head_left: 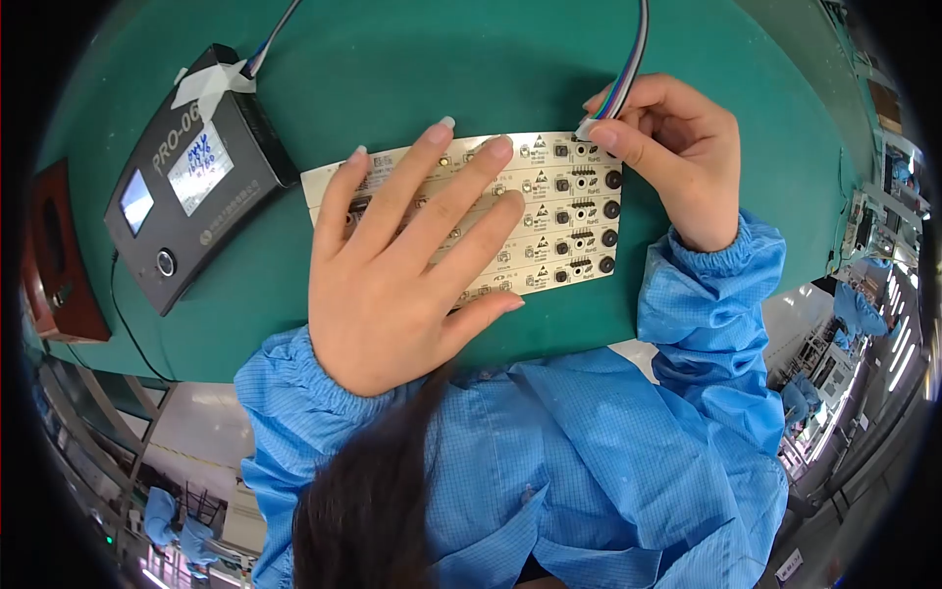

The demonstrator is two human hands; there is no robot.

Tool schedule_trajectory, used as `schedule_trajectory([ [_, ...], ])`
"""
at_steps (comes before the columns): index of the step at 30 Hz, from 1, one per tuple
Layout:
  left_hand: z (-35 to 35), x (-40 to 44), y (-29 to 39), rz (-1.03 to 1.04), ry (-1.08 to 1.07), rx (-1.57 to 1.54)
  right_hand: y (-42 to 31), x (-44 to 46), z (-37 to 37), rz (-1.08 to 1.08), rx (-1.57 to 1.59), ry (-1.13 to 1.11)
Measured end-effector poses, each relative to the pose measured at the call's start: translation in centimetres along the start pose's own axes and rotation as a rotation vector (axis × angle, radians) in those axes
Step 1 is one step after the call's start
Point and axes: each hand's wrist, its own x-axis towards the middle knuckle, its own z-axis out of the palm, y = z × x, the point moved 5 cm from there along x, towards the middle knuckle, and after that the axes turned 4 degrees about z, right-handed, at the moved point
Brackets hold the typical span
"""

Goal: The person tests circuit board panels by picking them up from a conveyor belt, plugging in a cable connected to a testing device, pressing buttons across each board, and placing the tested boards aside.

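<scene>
A panel of several joined circuit board strips (535, 257) lies on the green table. Spread flat over its left and middle part is my left hand (417, 245), palm down, fingers apart. At the panel's top right corner, my right hand (677, 147) pinches a white connector (586, 129) between thumb and fingers. A multicoloured ribbon cable (630, 69) runs up from the connector. The connector sits at the pin header of the top strip; whether the pins are inside it cannot be made out. Black round parts (612, 209) line the panel's right edge.
On the left stands a black device marked PRO-06 (191, 187), with a small screen, a knob, tape and wires. A dark red box (61, 255) is at the far left table edge. The green mat (442, 59) covers the table. People in blue appear far off on both sides.
</scene>
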Motion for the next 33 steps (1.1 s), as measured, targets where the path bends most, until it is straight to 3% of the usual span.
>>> schedule_trajectory([
  [17,0.0,0.0,0.2,0.002,0.016,0.025,0.2,-0.9,-0.2,-0.015,-0.178,-0.117],
  [20,-0.1,0.0,0.2,0.003,0.014,0.018,0.2,-1.0,-0.3,-0.069,-0.262,-0.127],
  [22,-0.1,0.0,0.2,0.001,0.015,0.023,-0.4,-1.1,-0.2,-0.216,-0.368,-0.136],
  [29,-0.2,0.0,0.3,0.004,0.02,-0.002,-1.2,-1.0,-0.1,-0.338,-0.335,-0.049],
  [31,-0.2,0.0,0.4,0.012,0.012,-0.036,-1.1,-1.3,-0.3,-0.177,-0.4,-0.122],
  [33,0.0,0.0,0.6,0.025,0.02,-0.058,-1.3,-1.4,-0.4,-0.201,-0.426,-0.102],
])
